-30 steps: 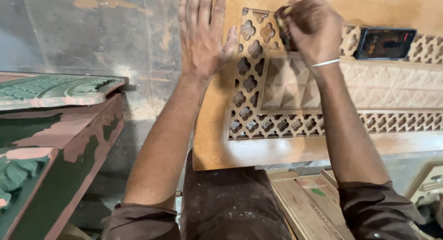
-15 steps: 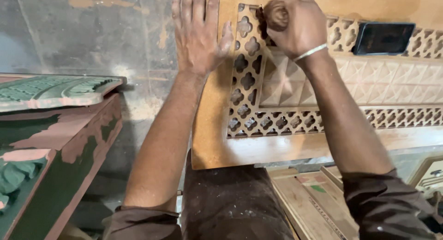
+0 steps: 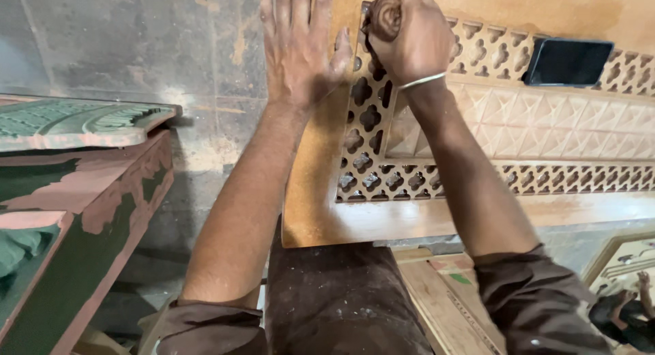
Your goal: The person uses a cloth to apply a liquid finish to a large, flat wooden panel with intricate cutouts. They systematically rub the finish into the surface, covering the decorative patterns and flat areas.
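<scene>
Two hands work on a carved wooden panel (image 3: 477, 143) leaning ahead. The left hand (image 3: 297, 51) lies flat and open on its edge. The right hand (image 3: 406, 34) is closed tight around a small tool. A slip could chip the thin cut-out holes.

A dark rectangular phone screen (image 3: 570, 62) lies on the carved panel (image 3: 546, 123), upper right.

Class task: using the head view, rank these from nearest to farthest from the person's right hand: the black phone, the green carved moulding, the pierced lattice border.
Measured from the right hand:
1. Pierced lattice border, directly under the hand's grip.
2. Black phone, to its right on the wooden panel.
3. Green carved moulding, far left.
</scene>
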